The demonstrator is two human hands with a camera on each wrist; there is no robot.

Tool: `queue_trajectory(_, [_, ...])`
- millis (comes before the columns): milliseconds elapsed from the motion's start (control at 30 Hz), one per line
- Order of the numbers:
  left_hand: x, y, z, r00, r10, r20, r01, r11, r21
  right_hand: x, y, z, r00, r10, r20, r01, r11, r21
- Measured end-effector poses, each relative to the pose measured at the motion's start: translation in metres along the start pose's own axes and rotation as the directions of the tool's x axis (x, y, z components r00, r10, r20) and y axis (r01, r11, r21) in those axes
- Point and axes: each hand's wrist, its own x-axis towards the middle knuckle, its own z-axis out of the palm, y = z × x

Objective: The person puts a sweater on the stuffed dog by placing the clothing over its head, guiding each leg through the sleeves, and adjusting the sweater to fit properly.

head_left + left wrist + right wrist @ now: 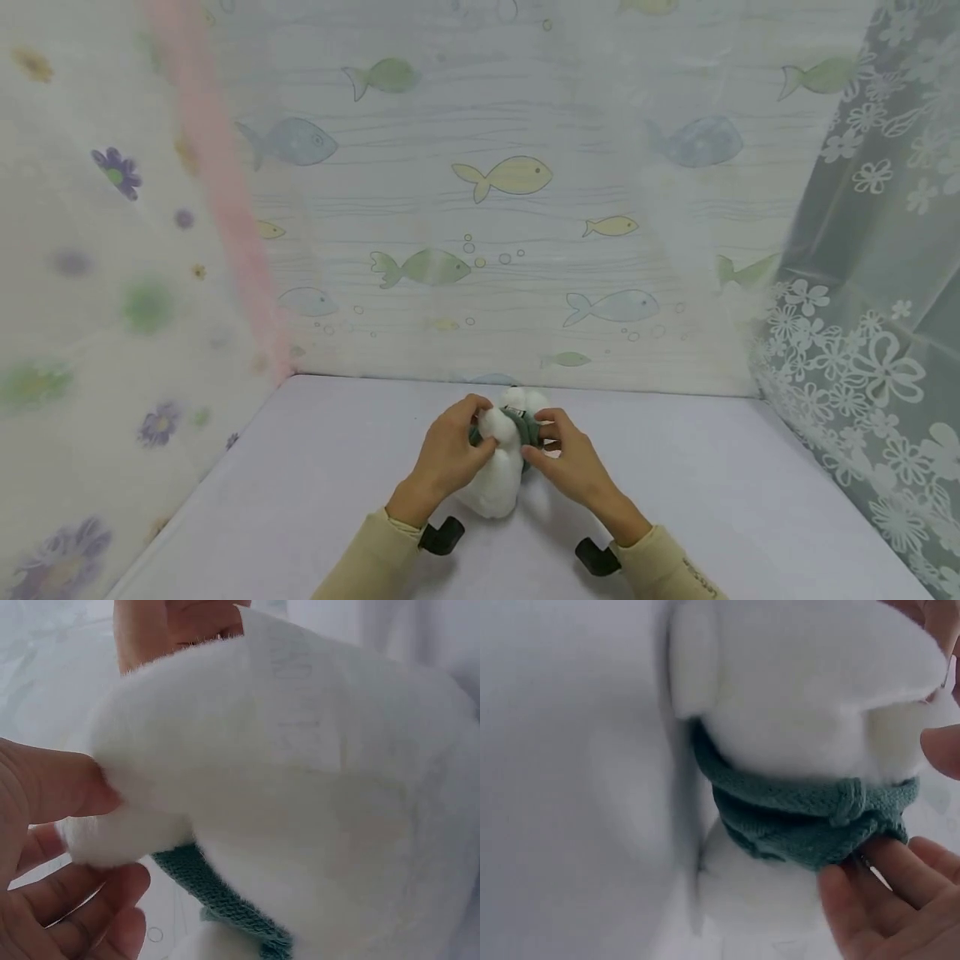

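A white plush toy [495,487] lies on the table, wearing a dark green knitted garment [787,806] around its middle. With thumb and fingers my left hand [448,446] grips a rounded white part of the toy, seen from close up in the left wrist view, where a pale printed label [296,697] lies on the fur. My right hand [566,458] is on the toy's other side. In the right wrist view its fingertips [840,889] hold the lower edge of the knitted garment, while the thumb stands apart at the white fur. The toy's face cannot be made out.
The white table [300,475] reaches back to a curtain [510,233] printed with fish. Flowered sheets hang on the left [90,292] and right. A black wrist device [442,536] sits at the left sleeve, and another black device [597,557] at the right.
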Motion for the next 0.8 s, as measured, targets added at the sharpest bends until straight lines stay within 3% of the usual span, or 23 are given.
queue_trajectory(167, [-0.001,-0.001,0.002,0.999,0.019,0.026,-0.017,0.998,-0.062,0.0,0.0,0.0,0.997,0.041,0.067,-0.053,0.982,0.183])
queue_trajectory(400, [-0.002,0.003,0.003,0.997,0.066,0.033,-0.061,0.988,-0.14,0.002,-0.007,-0.007,0.993,-0.023,0.119,-0.029,0.907,0.42])
queue_trajectory(500, [-0.003,0.008,0.005,0.99,0.138,0.04,-0.131,0.98,-0.148,0.002,-0.01,-0.012,0.993,-0.054,0.109,0.002,0.903,0.429])
queue_trajectory(667, [-0.006,0.017,0.012,0.96,0.278,0.023,-0.273,0.952,-0.139,0.001,-0.016,-0.02,0.99,-0.097,0.103,0.055,0.935,0.35])
queue_trajectory(800, [-0.008,0.022,0.016,0.944,0.329,0.0,-0.325,0.932,-0.16,-0.003,-0.028,-0.024,0.986,-0.124,0.113,0.086,0.953,0.29])
